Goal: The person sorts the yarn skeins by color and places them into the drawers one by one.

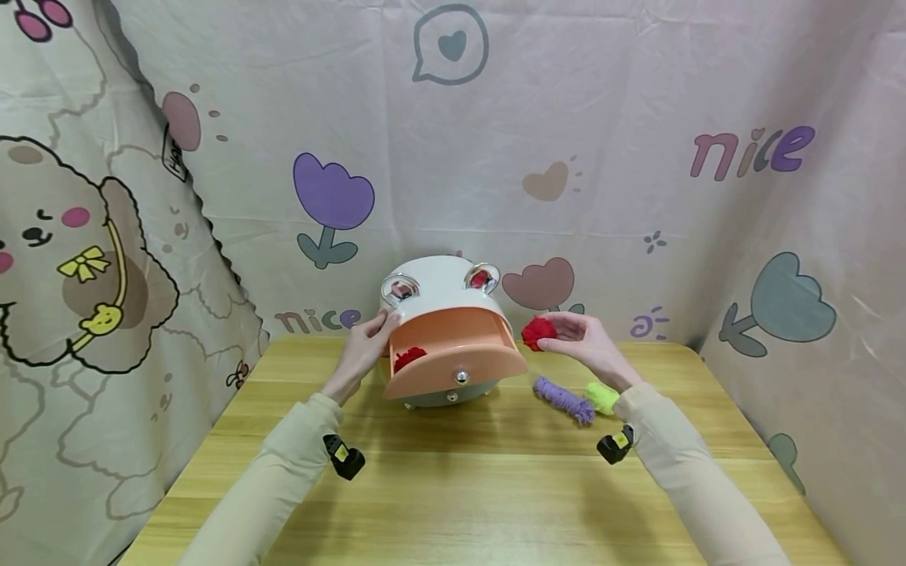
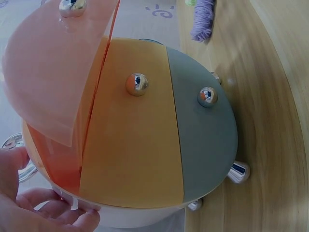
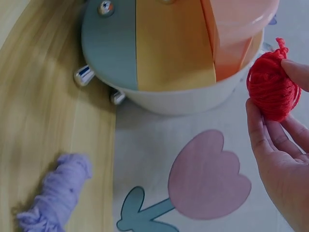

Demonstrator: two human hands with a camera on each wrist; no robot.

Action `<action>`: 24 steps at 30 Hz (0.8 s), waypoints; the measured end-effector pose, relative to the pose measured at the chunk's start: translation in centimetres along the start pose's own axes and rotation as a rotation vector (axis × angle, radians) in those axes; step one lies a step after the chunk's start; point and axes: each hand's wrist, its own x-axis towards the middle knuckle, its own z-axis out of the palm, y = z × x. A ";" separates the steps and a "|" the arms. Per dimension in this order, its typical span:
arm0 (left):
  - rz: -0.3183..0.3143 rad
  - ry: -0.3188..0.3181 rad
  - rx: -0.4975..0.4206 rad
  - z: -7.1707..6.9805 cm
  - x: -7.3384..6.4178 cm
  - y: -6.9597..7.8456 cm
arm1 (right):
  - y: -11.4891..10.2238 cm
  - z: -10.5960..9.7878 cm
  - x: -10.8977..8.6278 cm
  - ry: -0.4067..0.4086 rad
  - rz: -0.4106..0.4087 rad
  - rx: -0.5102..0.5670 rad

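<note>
A rounded drawer box (image 1: pixel 442 283) with a white shell and two silver ring-shaped eyes stands at the back of the table. Its pink top drawer (image 1: pixel 456 371) is pulled out, with a red bundle (image 1: pixel 409 359) inside at the left. My left hand (image 1: pixel 364 350) holds the box's left side, the thumb up by the eye and the fingers curled against the shell. Just right of the drawer, my right hand (image 1: pixel 583 339) pinches a small red yarn skein (image 3: pixel 273 87) between thumb and fingers, clear of the table.
A purple yarn skein (image 1: pixel 564 401) lies on the wooden table (image 1: pixel 453 503) right of the box, beside a yellow-green bundle (image 1: pixel 602 397). The yellow drawer (image 2: pixel 133 135) and grey-green drawer (image 2: pixel 205 140) below are closed. A printed curtain (image 1: pixel 602 157) hangs close behind the box.
</note>
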 end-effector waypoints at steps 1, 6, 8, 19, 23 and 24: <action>0.001 0.001 0.002 0.0 0.0 0.0 | -0.2 0.2 0.2 -0.005 -0.002 0.006; 0.005 0.008 0.006 0.0 0.0 0.0 | -1.1 1.2 0.9 -0.012 -0.002 0.030; 0.006 0.009 0.003 0.0 0.0 0.0 | -1.5 1.6 1.1 -0.015 -0.003 0.037; 0.004 0.002 -0.011 0.0 0.1 -0.1 | -2.9 3.5 2.4 -0.036 -0.033 0.016; 0.011 0.001 -0.011 0.0 0.1 -0.2 | -3.2 4.0 2.7 -0.044 -0.038 0.016; 0.015 0.002 -0.014 0.0 0.2 -0.2 | -3.3 4.1 2.8 -0.044 -0.040 0.018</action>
